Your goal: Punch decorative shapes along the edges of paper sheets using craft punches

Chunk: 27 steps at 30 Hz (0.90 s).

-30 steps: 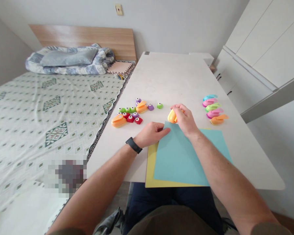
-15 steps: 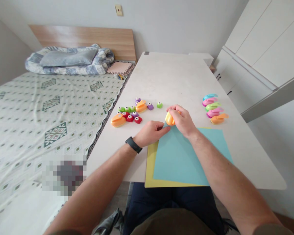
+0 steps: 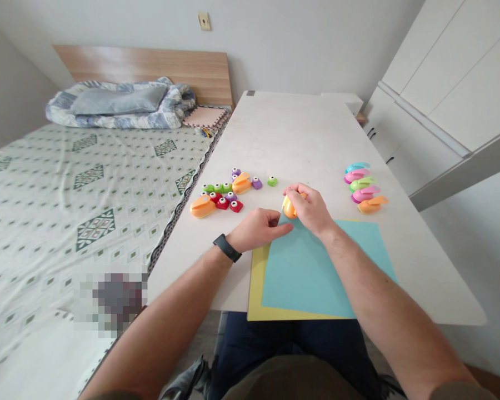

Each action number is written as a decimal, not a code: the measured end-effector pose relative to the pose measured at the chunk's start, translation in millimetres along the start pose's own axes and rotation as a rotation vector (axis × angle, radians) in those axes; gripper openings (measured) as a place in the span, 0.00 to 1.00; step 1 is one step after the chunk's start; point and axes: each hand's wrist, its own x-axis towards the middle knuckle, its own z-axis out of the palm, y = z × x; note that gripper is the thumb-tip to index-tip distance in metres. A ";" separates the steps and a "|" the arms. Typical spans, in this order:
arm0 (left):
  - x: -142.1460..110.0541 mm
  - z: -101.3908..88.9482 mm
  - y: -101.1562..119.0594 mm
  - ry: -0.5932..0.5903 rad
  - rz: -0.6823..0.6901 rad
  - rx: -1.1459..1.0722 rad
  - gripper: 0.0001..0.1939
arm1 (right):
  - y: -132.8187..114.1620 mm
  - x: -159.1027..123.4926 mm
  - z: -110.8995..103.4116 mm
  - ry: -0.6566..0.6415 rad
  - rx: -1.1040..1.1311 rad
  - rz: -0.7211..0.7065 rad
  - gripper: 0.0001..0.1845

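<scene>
My right hand (image 3: 312, 208) is closed around an orange craft punch (image 3: 290, 208), which sits at the far left corner of a light blue sheet of paper (image 3: 312, 272). Just to its left, my left hand (image 3: 261, 226) pinches the edge of that blue sheet between thumb and fingers, close to the punch. Beneath the blue sheet lies a yellow sheet (image 3: 256, 294), showing along the left and near edges. The paper corner is partly hidden by the punch and my fingers.
Left of my hands lie two orange punches (image 3: 203, 206) and several small red, green and purple punches (image 3: 236, 206). A single green one (image 3: 272, 181) sits apart. Several lever punches (image 3: 363, 182) form a column at the right. A bed (image 3: 129, 166) adjoins the table (image 3: 291, 133).
My left thumb and fingers have shifted slightly along the blue sheet's edge, a little away from the punch. The right hand still grips the punch at the corner. The view has tilted a little.
</scene>
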 end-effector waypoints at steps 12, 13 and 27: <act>-2.3 -3.7 -0.7 -0.050 -0.031 -0.079 0.22 | -3.2 -2.5 -1.6 -0.011 -0.045 -0.024 0.18; -2.2 -3.5 -0.5 -0.044 -0.026 -0.079 0.22 | -2.9 -2.6 -1.8 -0.014 -0.048 -0.028 0.18; -2.4 -3.3 1.7 -0.038 -0.011 -0.061 0.22 | 0.1 -0.7 -9.6 -0.158 0.053 0.025 0.17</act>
